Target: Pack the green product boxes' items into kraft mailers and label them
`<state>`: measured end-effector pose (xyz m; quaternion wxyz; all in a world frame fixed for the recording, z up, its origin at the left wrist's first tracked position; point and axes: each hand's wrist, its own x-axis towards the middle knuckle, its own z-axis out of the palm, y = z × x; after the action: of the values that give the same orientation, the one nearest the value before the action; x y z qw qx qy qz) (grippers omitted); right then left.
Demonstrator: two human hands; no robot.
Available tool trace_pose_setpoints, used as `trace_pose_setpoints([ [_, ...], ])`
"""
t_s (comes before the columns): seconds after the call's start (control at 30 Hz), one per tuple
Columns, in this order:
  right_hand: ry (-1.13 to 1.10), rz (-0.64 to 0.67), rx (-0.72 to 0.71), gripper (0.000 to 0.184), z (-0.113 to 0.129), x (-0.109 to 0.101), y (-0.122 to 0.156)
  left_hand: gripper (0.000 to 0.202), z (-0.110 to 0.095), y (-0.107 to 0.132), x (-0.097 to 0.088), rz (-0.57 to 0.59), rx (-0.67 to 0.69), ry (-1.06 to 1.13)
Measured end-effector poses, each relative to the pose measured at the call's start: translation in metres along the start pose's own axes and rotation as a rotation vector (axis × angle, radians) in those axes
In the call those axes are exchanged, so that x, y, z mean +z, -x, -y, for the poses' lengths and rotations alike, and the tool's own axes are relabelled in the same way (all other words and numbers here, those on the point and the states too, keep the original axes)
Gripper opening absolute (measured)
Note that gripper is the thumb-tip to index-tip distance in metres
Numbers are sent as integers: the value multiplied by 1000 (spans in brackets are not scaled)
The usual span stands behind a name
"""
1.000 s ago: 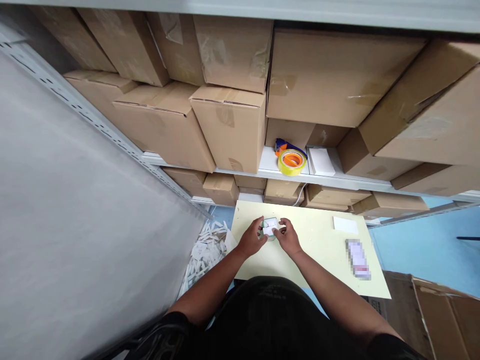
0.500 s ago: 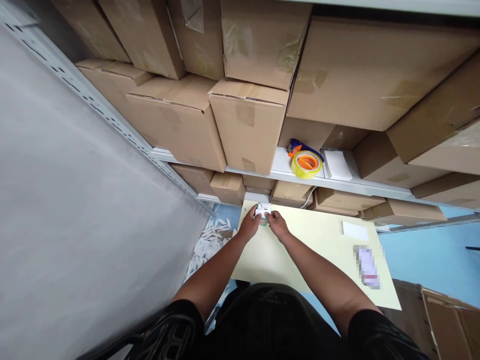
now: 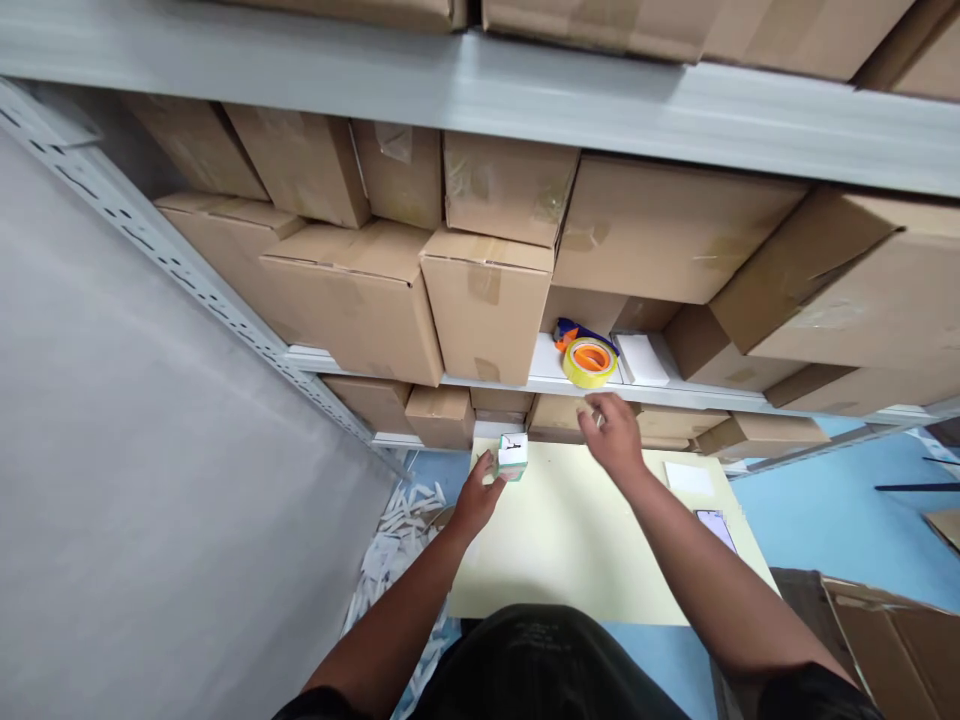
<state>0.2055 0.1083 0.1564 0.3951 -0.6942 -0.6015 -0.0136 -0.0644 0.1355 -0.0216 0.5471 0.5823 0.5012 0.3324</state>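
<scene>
A small white box with green edges [image 3: 513,458] stands on the pale yellow table near its far left corner; a dark mark shows on its upper face. My left hand [image 3: 477,498] is at the box's near left side, fingers apart, the thumb by its lower corner. Raised over the far side of the table is my right hand [image 3: 616,436], thumb and forefinger apart and curved. It is just below a roll of yellow tape [image 3: 589,363] with an orange core, which lies on the shelf beside a blue and orange tape dispenser [image 3: 568,333].
Cardboard boxes [image 3: 486,300] fill the metal shelves [image 3: 480,85] ahead. A white stack [image 3: 641,360] lies right of the tape. On the table's right are a white flat piece [image 3: 688,478] and a phone [image 3: 716,526]. White scraps [image 3: 386,550] cover the floor at left.
My right hand has left the small box and risen to the right, towards the shelf with the tape. My left hand stays by the box. The view has tilted upward.
</scene>
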Motion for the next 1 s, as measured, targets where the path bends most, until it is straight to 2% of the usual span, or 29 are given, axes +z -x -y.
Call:
trace_pose_setpoints([
  [0.07,154,-86,-29,23,-1,-24,-43,67,7,16,-9,-25,-10,-9],
  [0.17,333,-68,103,29,-9,-38,-106,62,19,41,-25,-49,-9,-58],
  [0.2,373,-10,170,32,-13,-39,-124,60,24,49,-31,-48,-17,-90],
  [0.27,405,193,322,38,-20,-36,-151,52,31,63,-43,-37,-36,-165],
  [0.37,377,484,467,34,-26,-28,-172,40,40,81,-56,-32,-50,-282],
  [0.47,393,533,432,29,-26,-23,-173,35,47,96,-64,-44,-55,-338],
  [0.6,461,480,352,29,-19,-29,-162,33,52,109,-66,-28,-62,-327],
  [0.7,441,359,317,29,-17,-47,-143,29,49,114,-66,13,-43,-338],
  [0.77,394,272,325,31,-21,-64,-120,28,46,114,-65,49,-21,-349],
  [0.87,309,202,398,35,-36,-89,-61,28,43,112,-62,97,-4,-369],
  [0.93,259,194,463,36,-52,-99,-6,27,44,109,-60,137,14,-391],
  [1.0,244,209,550,33,-70,-100,55,27,44,106,-57,179,32,-417],
])
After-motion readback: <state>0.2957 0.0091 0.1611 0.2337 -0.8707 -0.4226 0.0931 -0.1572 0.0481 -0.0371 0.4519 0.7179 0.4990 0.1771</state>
